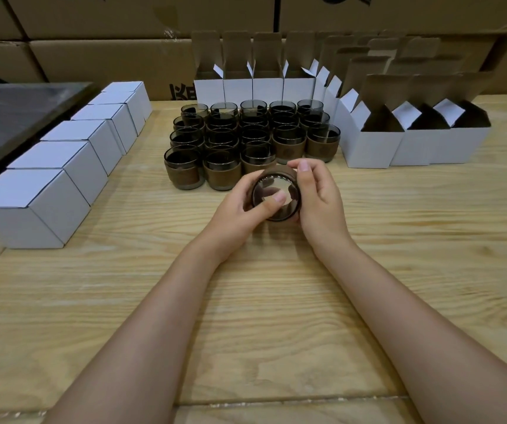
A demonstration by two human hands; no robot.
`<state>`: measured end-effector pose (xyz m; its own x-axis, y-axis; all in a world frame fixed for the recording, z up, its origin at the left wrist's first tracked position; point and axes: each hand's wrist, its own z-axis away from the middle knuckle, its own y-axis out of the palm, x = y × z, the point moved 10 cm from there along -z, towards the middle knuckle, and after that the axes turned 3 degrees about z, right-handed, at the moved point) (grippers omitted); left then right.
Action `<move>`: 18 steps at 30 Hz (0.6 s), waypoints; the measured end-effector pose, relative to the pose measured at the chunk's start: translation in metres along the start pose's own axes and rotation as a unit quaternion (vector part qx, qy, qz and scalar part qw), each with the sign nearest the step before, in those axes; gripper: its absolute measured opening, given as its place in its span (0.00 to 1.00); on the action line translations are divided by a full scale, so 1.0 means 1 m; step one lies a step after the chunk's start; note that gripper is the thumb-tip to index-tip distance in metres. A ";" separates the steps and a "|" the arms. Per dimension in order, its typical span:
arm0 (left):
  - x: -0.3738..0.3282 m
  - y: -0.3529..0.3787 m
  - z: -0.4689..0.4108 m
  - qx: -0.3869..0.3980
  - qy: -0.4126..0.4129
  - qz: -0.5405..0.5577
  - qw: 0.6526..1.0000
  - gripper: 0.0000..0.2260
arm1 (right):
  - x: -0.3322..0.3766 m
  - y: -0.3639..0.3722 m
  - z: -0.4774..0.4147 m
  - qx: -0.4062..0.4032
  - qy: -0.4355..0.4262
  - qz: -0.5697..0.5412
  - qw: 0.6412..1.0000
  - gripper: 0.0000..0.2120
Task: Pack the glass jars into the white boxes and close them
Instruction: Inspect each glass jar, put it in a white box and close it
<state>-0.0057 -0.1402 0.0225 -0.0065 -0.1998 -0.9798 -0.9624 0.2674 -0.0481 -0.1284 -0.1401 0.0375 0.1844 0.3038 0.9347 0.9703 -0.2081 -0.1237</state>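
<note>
Above pale grained wood table (276, 316), left hand (240, 209) and right hand (319, 203) both grip round smoked-glass jar (265, 187) (brown textured sleeve).

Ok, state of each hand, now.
Left hand: closed on the brown-sleeved glass jar, thumb over its near end.
Right hand: closed on the same jar, opposite side.

On the tabletop (276, 301), a block of jars (246, 142) stands at the middle rear. A row of closed boxes (62, 166) runs along its left, near to far, with a tray (7, 117) further left. Open boxes (414, 142) stand behind the jars and down their right side. Cartons (93, 56) are stacked behind everything. Before the block, a single jar (276, 194) is held between the left hand (240, 209) and the right hand (319, 200).
</note>
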 end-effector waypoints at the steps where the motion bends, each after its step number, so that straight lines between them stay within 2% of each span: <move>1: 0.000 -0.001 0.000 -0.003 0.000 0.002 1.000 0.26 | 0.001 0.000 0.000 0.002 0.000 -0.007 1.000 0.07; 3: -0.001 -0.002 0.000 -0.004 0.009 0.007 1.000 0.25 | 0.001 0.001 0.001 0.002 0.007 -0.024 1.000 0.07; 6: -0.004 -0.004 -0.001 -0.011 0.025 0.022 0.999 0.28 | 0.000 0.003 0.002 -0.008 0.025 -0.057 0.998 0.09; 10: -0.002 -0.007 -0.001 -0.021 0.032 0.029 0.999 0.28 | -0.019 0.004 0.006 -0.032 0.129 -0.106 0.985 0.11; 12: -0.001 -0.008 -0.002 -0.023 0.036 0.025 0.999 0.29 | -0.030 0.016 0.010 0.011 0.201 -0.147 0.968 0.19; 14: -0.002 -0.008 -0.002 -0.024 0.046 0.024 0.998 0.29 | -0.032 0.031 0.015 0.074 0.231 -0.178 0.954 0.26; 18: -0.005 -0.006 -0.002 -0.012 0.054 0.033 0.998 0.31 | -0.032 0.043 0.023 0.097 0.237 -0.227 0.940 0.26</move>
<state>-0.0007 -0.1426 0.0277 -0.0983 -0.2842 -0.9537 -0.9653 0.2602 0.0220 -0.0890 -0.1376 -0.0056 -0.3005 -0.1385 0.9437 0.9511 0.0306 0.3073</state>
